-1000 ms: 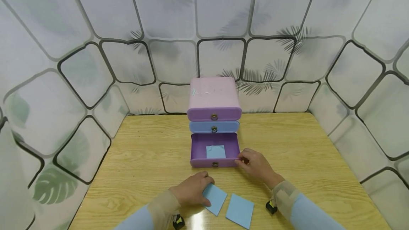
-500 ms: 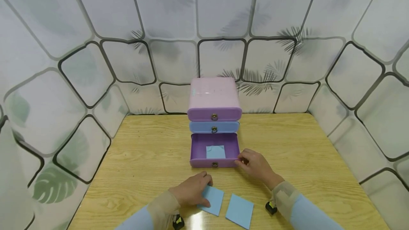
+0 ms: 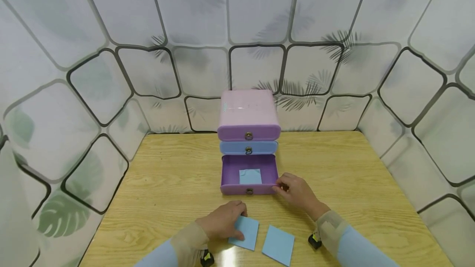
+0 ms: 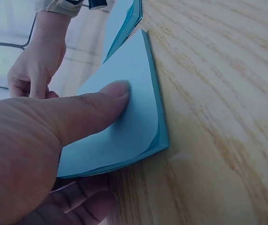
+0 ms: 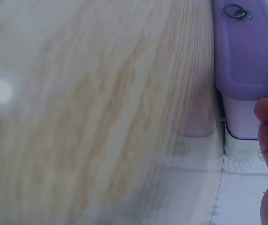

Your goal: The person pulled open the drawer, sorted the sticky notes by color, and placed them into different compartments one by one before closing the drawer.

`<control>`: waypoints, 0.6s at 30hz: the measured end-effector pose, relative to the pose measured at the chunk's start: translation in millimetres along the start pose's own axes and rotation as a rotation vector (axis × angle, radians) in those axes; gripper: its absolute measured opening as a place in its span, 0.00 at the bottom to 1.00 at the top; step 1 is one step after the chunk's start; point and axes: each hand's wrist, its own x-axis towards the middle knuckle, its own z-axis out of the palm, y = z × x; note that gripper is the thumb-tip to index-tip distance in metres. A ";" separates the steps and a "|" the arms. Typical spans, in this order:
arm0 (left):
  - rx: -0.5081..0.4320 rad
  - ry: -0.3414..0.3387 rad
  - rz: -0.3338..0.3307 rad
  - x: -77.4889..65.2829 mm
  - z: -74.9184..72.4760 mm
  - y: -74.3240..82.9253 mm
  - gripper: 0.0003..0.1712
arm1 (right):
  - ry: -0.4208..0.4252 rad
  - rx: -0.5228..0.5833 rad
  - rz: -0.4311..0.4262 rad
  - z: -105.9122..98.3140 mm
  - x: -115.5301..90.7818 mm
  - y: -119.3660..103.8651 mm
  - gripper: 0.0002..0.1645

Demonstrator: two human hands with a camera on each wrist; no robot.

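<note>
My left hand (image 3: 224, 220) holds a light-blue pad of sticky notes (image 3: 248, 229) low at the table. In the left wrist view its thumb lies across the top of that pad (image 4: 138, 93), with fingers at the far edge and partly underneath. Another blue pad (image 3: 278, 244) lies just right of it. My right hand (image 3: 297, 193) grips the right corner of the pulled-out purple drawer (image 3: 231, 190). Inside that drawer lies a blue paper piece (image 3: 250, 176); its thickness is hard to judge. In the right wrist view, fingertips touch the drawer front's end (image 5: 249, 56).
The small drawer cabinet (image 3: 248, 110) has a pink top, with a purple drawer (image 3: 231, 133) and a blue drawer (image 3: 231, 147) pushed in above the pulled-out one. It stands at the back of the wooden table (image 3: 167, 176), before a patterned curtain (image 3: 200, 69).
The pad in my left hand has turned slightly and shifted a little to the left under the fingers. My right hand and the drawer have stayed put.
</note>
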 end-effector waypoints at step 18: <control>-0.280 0.075 0.086 3.0 -17.3 -0.4 0.06 | 0.002 0.021 -0.008 -1.8 -0.4 -2.4 0.09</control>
